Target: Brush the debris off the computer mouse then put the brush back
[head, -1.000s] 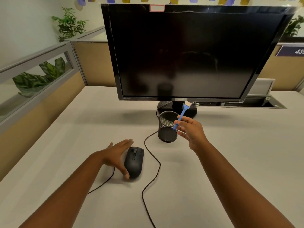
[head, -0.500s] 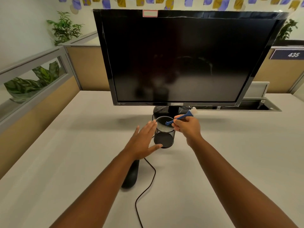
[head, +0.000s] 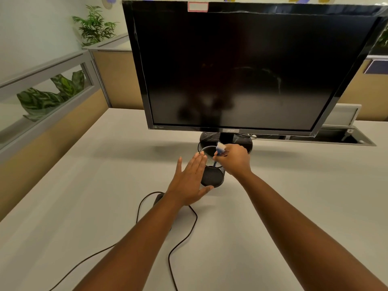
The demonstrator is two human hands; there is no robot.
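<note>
My right hand (head: pixel 236 159) pinches a small blue brush (head: pixel 219 149) with white bristles pointing up. The brush's handle end sits inside the black mesh cup (head: pixel 212 175), which stands in front of the monitor stand. My left hand (head: pixel 190 178) is flat with fingers apart, resting against the cup's left side and holding nothing. The black computer mouse (head: pixel 158 199) lies on the desk behind my left forearm; only a small corner of it shows. Its cable (head: pixel 182 238) loops across the desk toward me.
A large black monitor (head: pixel 241 68) on a round stand (head: pixel 245 141) fills the back of the white desk (head: pixel 84 196). A cable hatch (head: pixel 346 138) lies open at the back right. Low partitions with plants border the left side.
My right hand has turned the brush upright and lowered its handle into the mesh cup. My left hand left the mouse and moved up to the cup's side.
</note>
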